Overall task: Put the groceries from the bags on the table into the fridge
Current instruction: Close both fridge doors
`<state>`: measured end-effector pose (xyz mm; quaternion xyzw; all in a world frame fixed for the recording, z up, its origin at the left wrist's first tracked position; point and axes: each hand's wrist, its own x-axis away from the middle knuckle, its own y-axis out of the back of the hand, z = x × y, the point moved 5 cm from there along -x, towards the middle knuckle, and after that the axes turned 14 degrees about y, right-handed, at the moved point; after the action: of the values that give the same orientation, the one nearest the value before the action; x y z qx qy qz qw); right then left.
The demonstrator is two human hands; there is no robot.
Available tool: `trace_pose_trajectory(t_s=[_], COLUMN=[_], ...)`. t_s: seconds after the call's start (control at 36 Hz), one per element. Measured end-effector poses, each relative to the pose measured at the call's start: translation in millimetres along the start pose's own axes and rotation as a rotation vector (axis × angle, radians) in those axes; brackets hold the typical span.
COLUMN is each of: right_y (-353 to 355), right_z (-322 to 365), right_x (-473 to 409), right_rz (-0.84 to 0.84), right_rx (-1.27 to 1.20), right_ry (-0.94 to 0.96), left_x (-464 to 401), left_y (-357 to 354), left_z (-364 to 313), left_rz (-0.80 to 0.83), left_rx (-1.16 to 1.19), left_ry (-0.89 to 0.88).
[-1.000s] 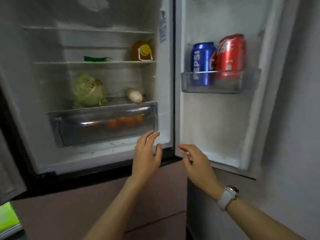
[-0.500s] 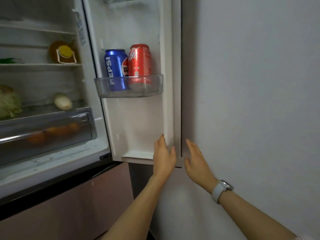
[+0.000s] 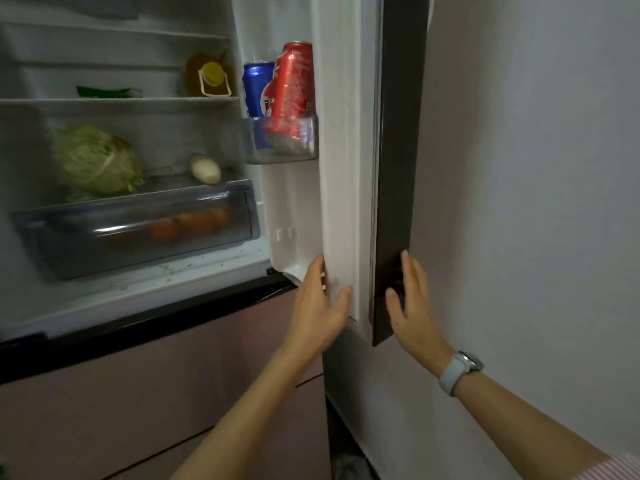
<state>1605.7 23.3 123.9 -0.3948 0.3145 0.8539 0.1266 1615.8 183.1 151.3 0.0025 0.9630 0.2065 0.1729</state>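
The fridge stands open, and its right door (image 3: pixel 341 174) is swung partway toward the compartment. My left hand (image 3: pixel 320 308) lies flat with straight fingers against the door's white inner edge near the bottom. With fingers spread, my right hand (image 3: pixel 410 306) presses on the door's dark outer face (image 3: pixel 398 161). A red can (image 3: pixel 292 88) and a blue can (image 3: pixel 256 86) stand in the door bin (image 3: pixel 280 145). Inside, a cabbage (image 3: pixel 95 159) and a white vegetable (image 3: pixel 206 168) lie on the lower shelf. An orange jug (image 3: pixel 207 76) stands on the shelf above.
Several oranges (image 3: pixel 187 223) lie in the clear crisper drawer (image 3: pixel 138 233). A green packet (image 3: pixel 104 91) rests on the upper shelf. Pink freezer drawers (image 3: pixel 156 382) sit below the compartment. A pale wall (image 3: pixel 536 202) runs close along the right of the door.
Both hands left the fridge's lower edge and went to the right door. The door has swung further toward the compartment, and its dark outer face now shows.
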Motion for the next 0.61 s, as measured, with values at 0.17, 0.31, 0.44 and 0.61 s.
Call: trace_pose_trajectory(t_s=[0.17,0.31,0.44,0.61], right_y=[-39.3,-79.3,-129.3,-200.0], right_z=[47.9,80.8,107.3,119.3], right_x=[19.6,15.1,0.7,-31.2], right_rz=[-0.029,0.123,0.295,0.431], right_rx=[-0.05,-0.052,0.016,0.227], right_ry=[0.213,0.353,0.491,0.531], left_x=[33.0,36.3,28.5,-6.2], left_y=[58.6,93.3,141.5,184.9], left_z=[8.1,26.5,55.2,83.2], left_rz=[-0.272,-0.216,-0.273,-0.114], left_rx=[-0.422,-0.483,-0.562,-0.409], left_ry=[-0.342,-0.312,-0.173,0.021])
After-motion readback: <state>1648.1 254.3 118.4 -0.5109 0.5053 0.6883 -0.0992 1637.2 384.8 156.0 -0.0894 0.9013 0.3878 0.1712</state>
